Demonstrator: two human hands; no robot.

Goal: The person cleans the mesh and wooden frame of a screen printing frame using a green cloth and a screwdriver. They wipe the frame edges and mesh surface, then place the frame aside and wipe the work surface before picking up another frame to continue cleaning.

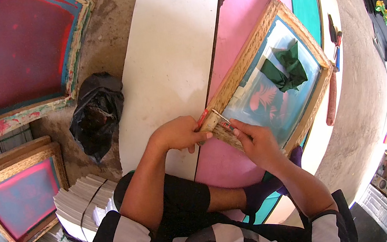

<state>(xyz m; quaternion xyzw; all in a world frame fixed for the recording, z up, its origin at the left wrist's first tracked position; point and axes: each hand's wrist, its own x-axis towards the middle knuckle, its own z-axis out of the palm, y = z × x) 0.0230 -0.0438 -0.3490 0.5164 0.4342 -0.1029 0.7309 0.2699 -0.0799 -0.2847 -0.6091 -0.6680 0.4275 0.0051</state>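
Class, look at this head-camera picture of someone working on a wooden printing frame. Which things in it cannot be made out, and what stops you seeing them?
1. Red-handled tool, head view: both hands cover most of it, so its kind is unclear.
2. Near corner of the wooden frame: hidden under the left hand and right hand.
3. Leaf print on the mesh: part lies under the green cloth.
4. Shelves at the right rim: too small and bent.

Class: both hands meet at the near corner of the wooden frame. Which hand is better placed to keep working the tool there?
Probably the right hand: its fingers pinch the red-handled tool at the frame corner, while the left hand steadies it.
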